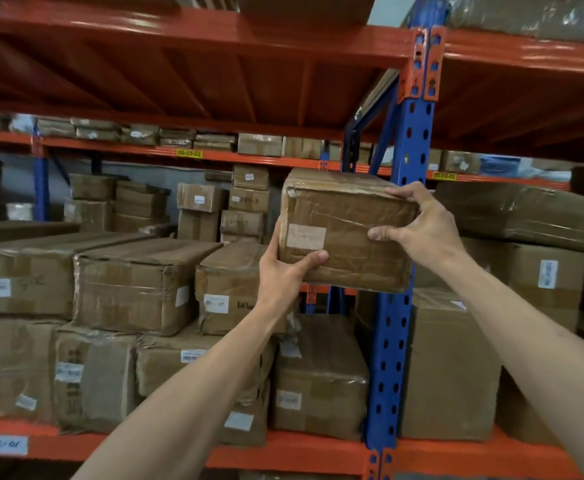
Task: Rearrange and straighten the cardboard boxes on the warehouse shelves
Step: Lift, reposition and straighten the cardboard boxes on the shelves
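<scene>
A taped brown cardboard box [349, 220] with a white label hangs in the air in front of the blue upright, slightly tilted. My left hand [283, 268] grips its lower left corner, thumb across the front face. My right hand [422, 223] clamps its right edge, fingers over the top and thumb on the front. Below and to the left, stacked boxes [138, 285] fill the orange shelf [301, 445], some sitting crooked. One labelled box [228, 289] sits right under my left hand.
A blue perforated upright [392, 341] splits the two bays directly behind the held box. A tall plain box [450, 368] and wrapped parcels [533, 213] fill the right bay. An orange shelf deck [214, 71] hangs overhead. More racks with boxes [197, 202] stand behind.
</scene>
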